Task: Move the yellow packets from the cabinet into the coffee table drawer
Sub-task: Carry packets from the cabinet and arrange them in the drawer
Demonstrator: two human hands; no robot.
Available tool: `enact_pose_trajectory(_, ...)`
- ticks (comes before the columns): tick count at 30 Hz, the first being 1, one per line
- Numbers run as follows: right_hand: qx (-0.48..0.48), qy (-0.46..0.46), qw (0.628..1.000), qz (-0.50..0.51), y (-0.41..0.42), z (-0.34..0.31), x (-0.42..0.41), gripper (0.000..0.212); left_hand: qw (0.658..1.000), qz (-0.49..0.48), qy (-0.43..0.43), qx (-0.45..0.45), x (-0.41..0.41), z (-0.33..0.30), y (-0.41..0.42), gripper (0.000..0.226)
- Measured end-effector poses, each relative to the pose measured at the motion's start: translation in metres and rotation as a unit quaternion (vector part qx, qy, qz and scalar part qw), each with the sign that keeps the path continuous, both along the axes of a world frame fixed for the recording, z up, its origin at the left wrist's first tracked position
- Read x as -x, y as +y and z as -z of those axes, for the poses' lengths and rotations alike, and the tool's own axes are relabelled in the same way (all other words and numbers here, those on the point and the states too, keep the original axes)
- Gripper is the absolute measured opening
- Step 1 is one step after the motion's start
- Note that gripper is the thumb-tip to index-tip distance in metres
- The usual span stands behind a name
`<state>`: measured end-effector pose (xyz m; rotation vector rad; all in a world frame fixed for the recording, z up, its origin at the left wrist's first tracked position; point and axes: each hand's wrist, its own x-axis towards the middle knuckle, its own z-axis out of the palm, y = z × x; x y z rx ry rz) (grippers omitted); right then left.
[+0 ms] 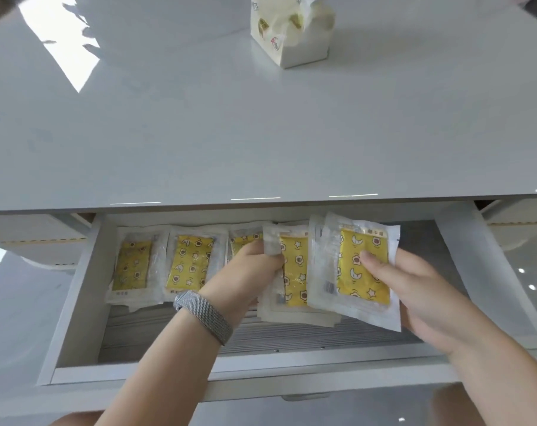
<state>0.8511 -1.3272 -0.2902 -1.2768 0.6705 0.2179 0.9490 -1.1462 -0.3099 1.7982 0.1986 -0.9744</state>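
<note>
1. Three yellow packets already lie side by side along the far edge of the open drawer (76,302): one at the far left (132,265), one just to its right (191,263), and a third (242,239) partly hidden behind the left hand. Laid flat in a row like that, they look set out to leave room for more.
2. The left hand (248,272), a watch (204,315) on its wrist, pinches the top corner of a fourth packet (293,272) with its fingers (262,250), apparently to draw it into line beside the third.
3. The right hand (421,290) grips a fifth packet (361,269), thumb on its face and fingers curled behind, held tilted above the drawer's right part, probably waiting its turn.
4. More white wrappers lie stacked under the fourth packet; I cannot tell how many.
5. On the glossy white surface (261,133) above, a small printed carton (290,29) stands at the far side, well apart from the work.
</note>
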Motion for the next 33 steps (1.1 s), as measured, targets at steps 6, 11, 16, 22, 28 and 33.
enact_pose_trajectory(6, 0.035, -0.021, 0.998, -0.038, 0.003, 0.008, 0.002, 0.033, 0.998, -0.030, 0.016, 0.049, 0.021, 0.001, -0.018, 0.025)
enact_pose_trajectory(11, 0.001, -0.030, 0.996, -0.090, 0.007, 0.010, 0.004, 0.041, 0.996, 0.010, 0.048, 0.078, 0.024, -0.002, -0.022, 0.069)
enact_pose_trajectory(16, -0.010, -0.049, 0.989, -0.143, 0.011, 0.011, 0.004, 0.043, 0.993, 0.044, -0.002, 0.105, 0.031, 0.002, -0.024, 0.065)
enact_pose_trajectory(22, 0.071, -0.067, 0.981, -0.168, 0.014, 0.019, 0.003, 0.055, 0.989, 0.066, -0.028, 0.127, 0.034, 0.005, -0.027, 0.074)
enact_pose_trajectory(28, 0.102, -0.086, 0.986, -0.096, 0.011, 0.013, -0.003, 0.064, 0.990, 0.095, -0.030, 0.104, 0.032, 0.003, -0.032, 0.076)
enact_pose_trajectory(33, 0.042, -0.030, 0.996, -0.074, 0.010, 0.006, -0.007, 0.042, 0.973, 0.186, -0.136, -0.029, 0.027, -0.010, -0.031, 0.053)
